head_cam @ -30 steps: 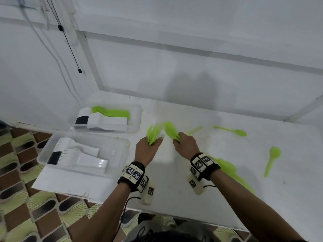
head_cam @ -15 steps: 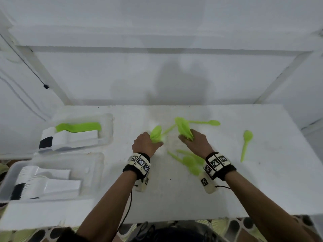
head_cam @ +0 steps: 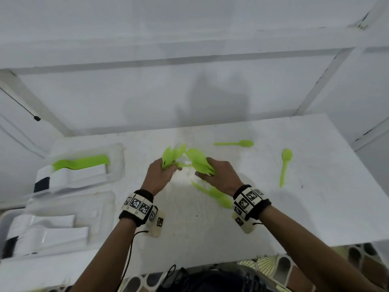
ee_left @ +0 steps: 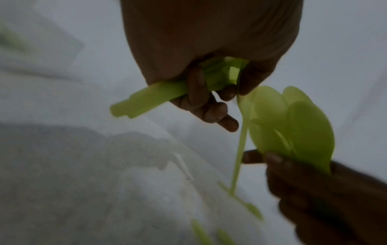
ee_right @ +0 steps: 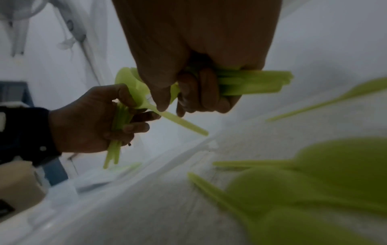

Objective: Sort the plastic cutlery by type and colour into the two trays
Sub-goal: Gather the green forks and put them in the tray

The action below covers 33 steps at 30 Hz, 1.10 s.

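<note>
Over the middle of the white table [head_cam: 315, 207], both hands hold bunches of green plastic spoons. My left hand [head_cam: 163, 171] grips a bunch [head_cam: 171, 154] by the handles, bowls pointing up; the left wrist view shows its fingers [ee_left: 201, 99] curled round the green handles [ee_left: 146, 99]. My right hand [head_cam: 216, 173] grips another bunch [head_cam: 197, 160], seen as handles [ee_right: 251, 82] in the right wrist view. One spoon [ee_right: 178, 121] spans between the two hands. The far tray [head_cam: 84, 165] holds green and white cutlery. The near tray [head_cam: 52, 224] holds white cutlery.
Loose green spoons lie on the table: one at the back [head_cam: 235, 143], one at the right [head_cam: 285, 165], and a few under my right wrist [head_cam: 214, 194]. The white wall stands behind the table. Patterned floor tiles [head_cam: 357, 264] show past the front edge.
The hands have drawn closer, their spoon bunches now meeting, and the left bunch shows more bowls. The camera has swung right, shifting the trays to the left edge.
</note>
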Motion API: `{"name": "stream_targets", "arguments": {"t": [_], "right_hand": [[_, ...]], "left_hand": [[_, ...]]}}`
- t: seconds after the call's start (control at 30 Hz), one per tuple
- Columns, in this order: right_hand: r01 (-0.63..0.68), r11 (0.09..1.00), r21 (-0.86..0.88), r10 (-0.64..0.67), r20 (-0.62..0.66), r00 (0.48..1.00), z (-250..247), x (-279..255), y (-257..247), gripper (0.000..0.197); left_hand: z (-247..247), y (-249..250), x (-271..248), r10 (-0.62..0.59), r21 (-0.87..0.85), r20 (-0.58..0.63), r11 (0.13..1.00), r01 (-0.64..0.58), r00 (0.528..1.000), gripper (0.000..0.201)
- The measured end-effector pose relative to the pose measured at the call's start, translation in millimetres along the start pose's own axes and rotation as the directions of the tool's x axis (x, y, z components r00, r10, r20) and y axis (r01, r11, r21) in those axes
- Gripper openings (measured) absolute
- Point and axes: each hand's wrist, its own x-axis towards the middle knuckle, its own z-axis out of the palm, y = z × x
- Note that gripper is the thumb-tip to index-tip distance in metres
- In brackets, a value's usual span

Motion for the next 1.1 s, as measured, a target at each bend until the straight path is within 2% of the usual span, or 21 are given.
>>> {"name": "stream_targets", "arguments": {"t": [0.03,0.1,0.17,0.23,0.3,0.37,0.47,0.5,0.57,0.6,0.7,0.9,0.97,1.03,1.1], "right_hand": [[0.016,0.999,0.037,-0.017,0.016,1.000,2.6,0.0,-4.3,0.033],[-0.017,0.994,0.107,0.010,0.061,0.998,8.4,-0.9,-8.3,0.025],[-0.094,0.982,0.166,0.074,0.127,0.989,11.3,-5.1,-8.2,0.031],[-0.125,0.978,0.170,0.103,0.128,0.986,8.2,-10.0,-5.8,0.034],[-0.162,0.975,0.153,0.151,0.080,0.985,-2.0,-15.1,0.7,0.026],[-0.197,0.980,0.038,0.195,0.044,0.980,-11.2,-22.2,9.4,0.032],[-0.183,0.949,-0.257,0.217,0.114,0.969,-6.9,-35.7,20.8,0.043],[-0.169,0.930,-0.325,0.224,0.140,0.965,-1.8,-39.6,21.7,0.046],[-0.130,0.903,-0.410,0.213,0.163,0.963,7.5,-44.6,20.0,0.047],[-0.095,0.891,-0.443,0.186,0.166,0.968,11.0,-45.2,18.0,0.045],[0.013,0.841,-0.540,0.126,0.220,0.967,17.0,-44.6,8.0,0.036],[0.094,0.766,-0.636,0.109,0.273,0.956,24.2,-45.2,-7.8,0.040],[0.114,0.760,-0.640,0.092,0.280,0.955,26.3,-48.4,-9.0,0.041],[0.100,0.775,-0.623,0.093,0.268,0.959,26.5,-53.4,-9.5,0.042],[0.028,0.819,-0.573,0.128,0.231,0.964,22.9,-60.3,-9.1,0.044]], "left_hand": [[1.6,5.9,-2.3,0.017,-0.087,-0.015,0.996,-0.018,1.000,0.025],[7.7,18.0,-6.0,0.045,-0.203,-0.057,0.978,-0.056,0.997,0.025],[16.2,29.0,-6.3,0.036,-0.297,-0.092,0.953,-0.062,0.995,0.022],[24.1,37.1,-1.8,0.044,-0.308,-0.103,0.948,-0.074,0.994,0.022],[29.5,34.8,4.6,0.074,-0.247,-0.076,0.965,-0.090,0.994,0.019],[32.9,29.6,9.3,0.106,-0.183,-0.018,0.977,-0.107,0.994,0.029],[35.9,22.7,10.8,0.117,-0.097,0.024,0.989,-0.114,0.993,0.040],[37.5,19.9,11.1,0.098,-0.132,0.030,0.987,-0.093,0.995,0.037],[40.9,16.4,8.2,-0.004,-0.304,0.066,0.952,0.024,0.998,0.022],[40.8,15.5,6.2,-0.053,-0.375,0.101,0.923,0.087,0.994,0.023],[40.2,5.0,2.6,-0.098,-0.398,0.188,0.902,0.167,0.977,0.028],[34.1,-10.4,-4.3,-0.077,-0.299,0.142,0.947,0.117,0.987,0.031],[31.7,-11.8,-6.3,-0.084,-0.317,0.083,0.943,0.106,0.993,0.030],[29.8,-13.4,-5.6,-0.119,-0.326,0.024,0.938,0.121,0.993,0.033],[29.8,-15.3,-3.2,-0.128,-0.267,0.013,0.955,0.127,0.992,0.036]]}}
